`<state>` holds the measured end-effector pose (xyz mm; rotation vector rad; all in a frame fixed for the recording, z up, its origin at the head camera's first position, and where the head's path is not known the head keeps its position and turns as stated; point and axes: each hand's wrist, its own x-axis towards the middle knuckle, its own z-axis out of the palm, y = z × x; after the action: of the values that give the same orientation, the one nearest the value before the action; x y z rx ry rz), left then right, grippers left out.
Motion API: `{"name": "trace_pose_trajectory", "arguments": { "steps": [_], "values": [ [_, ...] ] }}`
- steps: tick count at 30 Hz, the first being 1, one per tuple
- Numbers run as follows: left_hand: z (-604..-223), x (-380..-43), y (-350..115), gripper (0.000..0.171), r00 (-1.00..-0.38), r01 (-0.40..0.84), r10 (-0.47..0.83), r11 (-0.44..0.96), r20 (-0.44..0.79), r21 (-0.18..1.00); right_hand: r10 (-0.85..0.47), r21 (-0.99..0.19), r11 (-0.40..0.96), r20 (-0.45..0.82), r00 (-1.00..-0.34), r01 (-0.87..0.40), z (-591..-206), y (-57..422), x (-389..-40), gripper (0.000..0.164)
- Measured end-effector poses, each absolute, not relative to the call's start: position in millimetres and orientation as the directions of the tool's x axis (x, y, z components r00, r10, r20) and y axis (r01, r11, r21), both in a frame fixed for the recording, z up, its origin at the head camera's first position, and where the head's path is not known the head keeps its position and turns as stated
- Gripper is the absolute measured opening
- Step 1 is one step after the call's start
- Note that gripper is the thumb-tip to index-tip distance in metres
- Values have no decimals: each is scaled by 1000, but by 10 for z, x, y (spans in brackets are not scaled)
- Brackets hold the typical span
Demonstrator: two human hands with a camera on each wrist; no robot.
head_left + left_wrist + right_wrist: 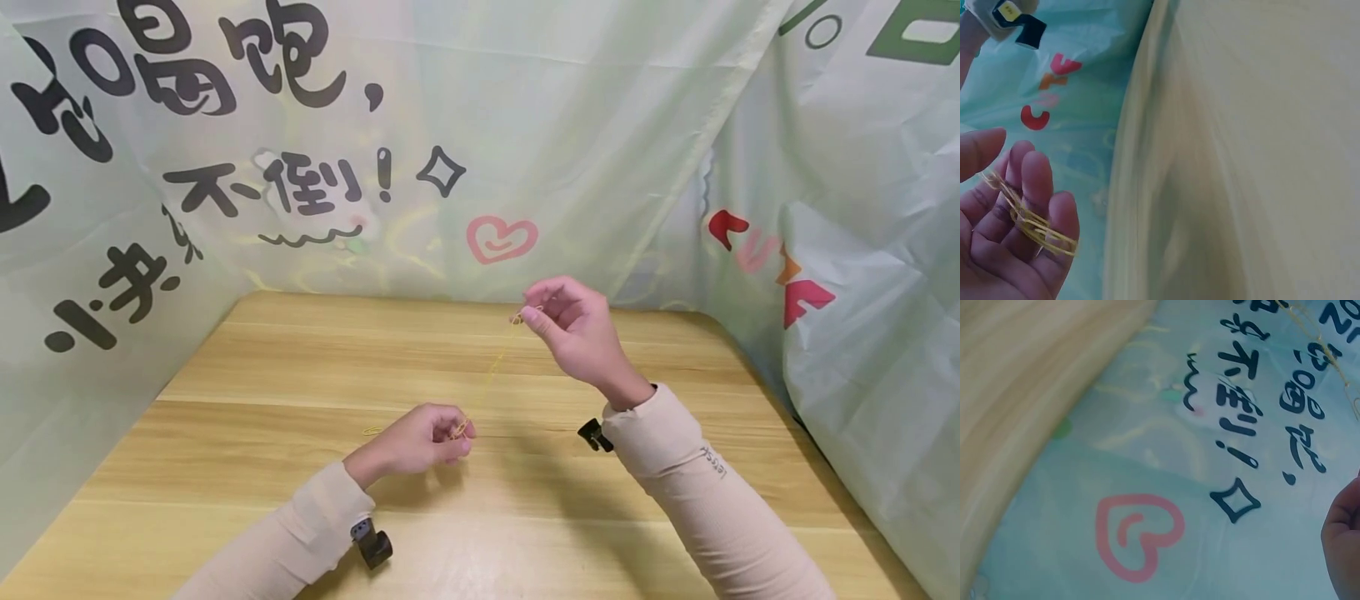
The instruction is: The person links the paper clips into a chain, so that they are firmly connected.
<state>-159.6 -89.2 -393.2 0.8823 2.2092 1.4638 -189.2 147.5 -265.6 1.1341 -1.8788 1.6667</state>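
In the head view a thin chain of yellow rubber bands (495, 364) stretches slantwise between both hands, above the table. Its lower part is in my left hand (423, 439), which holds it low over the wood. The left wrist view has several yellow loops (1038, 231) lying across the bent fingers, the thumb raised beside them. Farther back and higher, my right hand (581, 329) pinches the upper end between thumb and fingers. Only a bit of the right hand (1344, 534) enters the right wrist view, where linked loops (1335, 362) cross the upper right corner.
The wooden table (247, 467) lies under both hands. A short yellow loop (372, 431) shows just behind the left wrist. Printed cloth (600, 150) hangs along the back and both sides. A black wrist camera (372, 546) sticks out below the left sleeve, another (596, 436) beside the right.
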Motion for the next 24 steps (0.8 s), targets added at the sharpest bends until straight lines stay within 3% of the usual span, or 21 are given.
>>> {"name": "trace_pose_trajectory", "arguments": {
  "steps": [6, 12, 16, 21, 24],
  "values": [
    [-3972, -1595, -957, 9, -759, 314, 650, 317, 36, 895, -276, -623, -50, 760, -589, -780, -2557, 1554, -1894, 16],
    [-4002, -1597, -1044, 17, -791, 307, 611, 348, 34, 886, -261, -624, -66, 764, -590, -779, -2571, 1655, -1920, 14],
    [-4015, -1595, -1114, 21, -831, 293, 556, 393, 28, 872, -274, -659, -66, 734, -621, -750, -2674, 1748, -1921, 15],
    [-4003, -1605, -1208, 21, -880, 215, 475, 375, 12, 902, -255, -705, -50, 693, -674, -707, -2846, 1891, -1925, 31],
    [-3966, -1620, -1253, 15, -890, 210, 455, 349, 31, 913, -235, -739, -28, 660, -714, -673, -2931, 1985, -1931, 24]
  ]
}}
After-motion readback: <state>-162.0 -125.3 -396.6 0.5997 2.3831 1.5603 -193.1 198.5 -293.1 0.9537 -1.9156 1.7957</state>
